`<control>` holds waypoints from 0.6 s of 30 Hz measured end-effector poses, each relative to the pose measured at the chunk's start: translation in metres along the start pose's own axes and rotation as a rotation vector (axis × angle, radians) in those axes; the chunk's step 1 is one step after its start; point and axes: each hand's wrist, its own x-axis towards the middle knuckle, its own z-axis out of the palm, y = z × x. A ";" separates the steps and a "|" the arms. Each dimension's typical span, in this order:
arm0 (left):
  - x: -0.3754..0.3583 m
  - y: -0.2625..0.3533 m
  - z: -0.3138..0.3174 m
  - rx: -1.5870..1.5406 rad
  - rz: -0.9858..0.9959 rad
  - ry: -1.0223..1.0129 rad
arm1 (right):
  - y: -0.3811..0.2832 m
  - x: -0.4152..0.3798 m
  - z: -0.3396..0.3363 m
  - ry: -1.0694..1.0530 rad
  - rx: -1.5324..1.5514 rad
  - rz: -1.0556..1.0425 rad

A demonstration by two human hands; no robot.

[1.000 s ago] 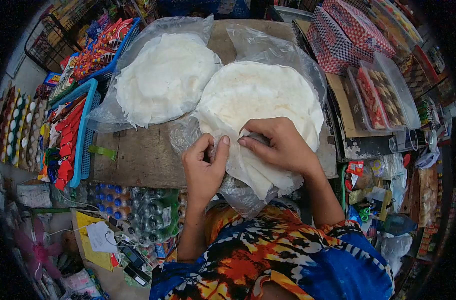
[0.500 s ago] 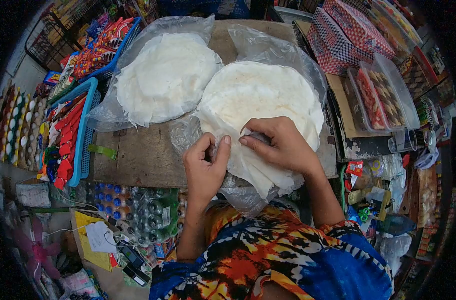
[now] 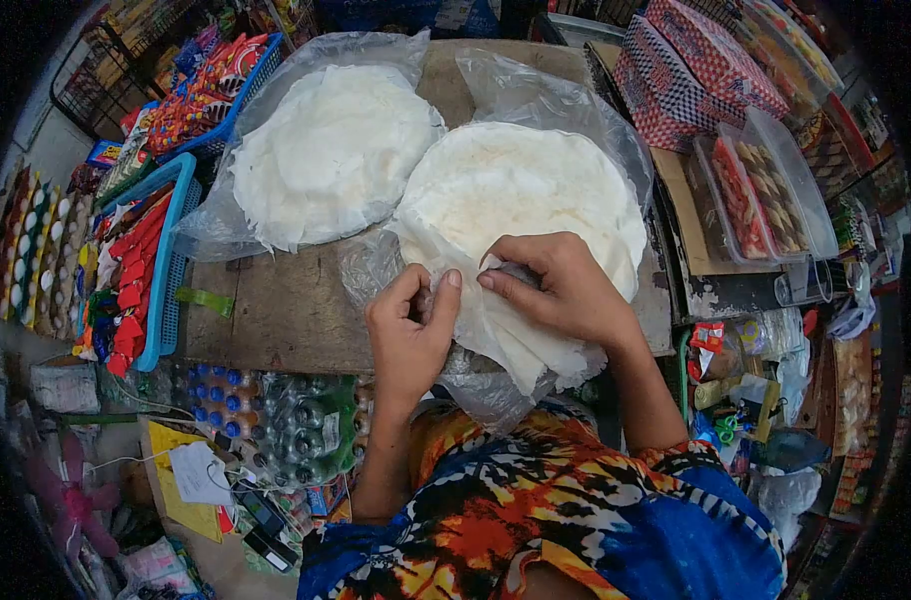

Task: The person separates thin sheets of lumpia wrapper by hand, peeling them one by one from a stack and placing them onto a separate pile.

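Note:
A stack of thin, round white wrapper sheets lies on a clear plastic bag on the wooden table. The near edge of its top sheet is lifted and folds down toward me. My left hand pinches this sheet's left part between thumb and fingers. Thumb and forefinger of my right hand pinch the same sheet a little to the right. At the upper left, a second stack of round white sheets rests on another clear plastic bag.
A blue basket of red packets stands at the table's left edge, near a green strip. On the right are a clear plastic container of snacks and checkered boxes. Bottles sit below the table.

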 end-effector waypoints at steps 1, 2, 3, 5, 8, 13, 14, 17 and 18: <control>0.000 0.001 0.000 -0.005 -0.002 0.003 | 0.001 0.000 0.000 -0.001 -0.001 -0.001; 0.000 0.000 0.000 -0.006 -0.002 0.004 | 0.001 0.000 0.001 0.006 0.008 -0.001; 0.000 -0.001 0.000 -0.002 0.008 0.002 | 0.001 0.000 0.002 0.014 0.016 -0.002; 0.001 -0.004 0.000 0.002 0.019 0.000 | 0.000 0.000 0.001 0.010 0.014 0.003; 0.001 -0.006 0.000 0.009 0.050 0.009 | 0.000 0.000 0.000 -0.005 0.006 0.015; -0.001 0.004 -0.005 0.029 -0.028 -0.068 | 0.001 0.000 0.001 0.001 -0.016 -0.007; -0.001 0.004 -0.005 0.026 -0.024 -0.066 | 0.000 0.000 0.000 0.004 -0.011 -0.006; -0.001 0.001 -0.003 0.039 -0.031 -0.054 | -0.001 0.000 0.000 -0.001 0.001 0.006; 0.000 0.001 -0.001 0.018 0.006 -0.025 | -0.001 0.000 0.001 -0.007 0.013 0.022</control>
